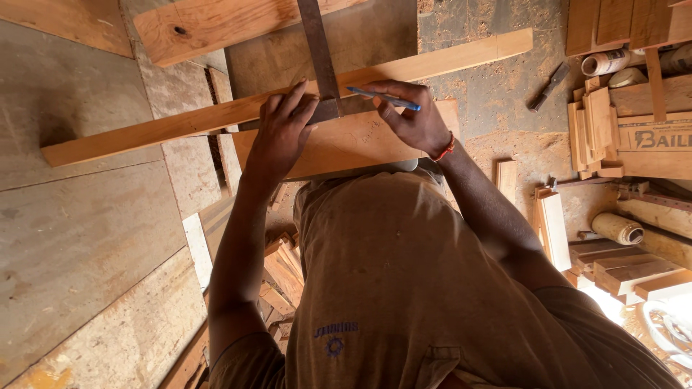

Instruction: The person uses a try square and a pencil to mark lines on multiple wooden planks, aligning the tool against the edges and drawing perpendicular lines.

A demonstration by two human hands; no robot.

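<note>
A long, narrow wooden strip [144,133] lies slanted across a wider board [360,144]. A dark metal square [317,57] rests on the strip, its blade running away from me. My left hand [281,133] presses down on the square's stock and the strip. My right hand [414,115] holds a blue pen [382,98] with its tip on the strip just right of the square's blade. A red band circles my right wrist.
Plywood sheets [79,238] cover the left side. Another plank [216,29] with a hole lies at the top. Offcuts and small blocks [598,130] pile at the right with rolls of tape [616,229]. A dark tool [551,85] lies on the sawdust floor.
</note>
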